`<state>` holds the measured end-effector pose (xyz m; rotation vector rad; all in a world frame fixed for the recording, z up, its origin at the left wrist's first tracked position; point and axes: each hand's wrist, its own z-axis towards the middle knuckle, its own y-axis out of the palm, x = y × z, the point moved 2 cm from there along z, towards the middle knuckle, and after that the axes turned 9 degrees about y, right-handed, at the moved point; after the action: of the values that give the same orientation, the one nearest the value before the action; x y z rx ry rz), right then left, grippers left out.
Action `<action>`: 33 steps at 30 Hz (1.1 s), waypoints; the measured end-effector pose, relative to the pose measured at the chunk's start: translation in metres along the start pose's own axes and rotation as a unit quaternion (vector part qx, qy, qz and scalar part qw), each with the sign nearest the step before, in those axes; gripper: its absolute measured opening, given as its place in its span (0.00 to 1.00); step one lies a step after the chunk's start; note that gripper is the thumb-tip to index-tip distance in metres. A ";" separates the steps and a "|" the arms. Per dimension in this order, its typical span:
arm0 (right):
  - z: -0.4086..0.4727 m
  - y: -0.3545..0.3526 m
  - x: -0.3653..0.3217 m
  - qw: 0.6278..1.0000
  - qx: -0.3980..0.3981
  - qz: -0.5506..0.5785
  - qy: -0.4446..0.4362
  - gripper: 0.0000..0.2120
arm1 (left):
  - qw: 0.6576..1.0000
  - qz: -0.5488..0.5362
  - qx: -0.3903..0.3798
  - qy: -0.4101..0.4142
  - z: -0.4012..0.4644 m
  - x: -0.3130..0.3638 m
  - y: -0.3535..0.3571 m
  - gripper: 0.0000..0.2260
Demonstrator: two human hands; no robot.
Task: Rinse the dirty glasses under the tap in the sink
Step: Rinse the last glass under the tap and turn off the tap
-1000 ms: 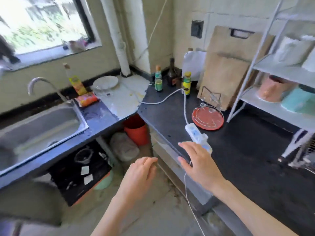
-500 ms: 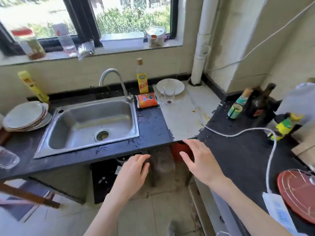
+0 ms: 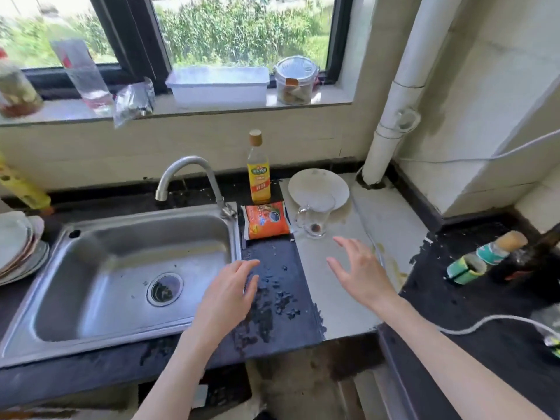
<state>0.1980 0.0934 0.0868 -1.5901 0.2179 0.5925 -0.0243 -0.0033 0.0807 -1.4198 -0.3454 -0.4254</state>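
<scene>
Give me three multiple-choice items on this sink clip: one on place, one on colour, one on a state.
1. Where does the clear glass mug with a dark residue at its bottom stand?
A. in the steel sink basin
B. on the pale counter in front of the white round plate
C. on the window sill

2. What colour is the flat snack packet beside the sink?
A. orange
B. blue
C. black

3. How is the right hand?
A. gripping the mug
B. turning the tap
C. open, holding nothing

Answers: 1 B, the mug overlaps the near rim of the white round plate on the pale slab; 2 A, its wrapper is orange; 3 C, its fingers are spread short of the mug.
</scene>
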 end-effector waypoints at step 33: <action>0.199 0.036 -0.032 0.967 -0.223 -0.088 -0.083 0.39 | 0.969 -0.209 -0.044 -0.125 0.132 -0.055 0.047 0.24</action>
<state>0.1062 0.2754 0.0710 -1.9557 -0.1960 0.6619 -0.0474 0.1365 0.0302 -1.4898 -0.8492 -0.6098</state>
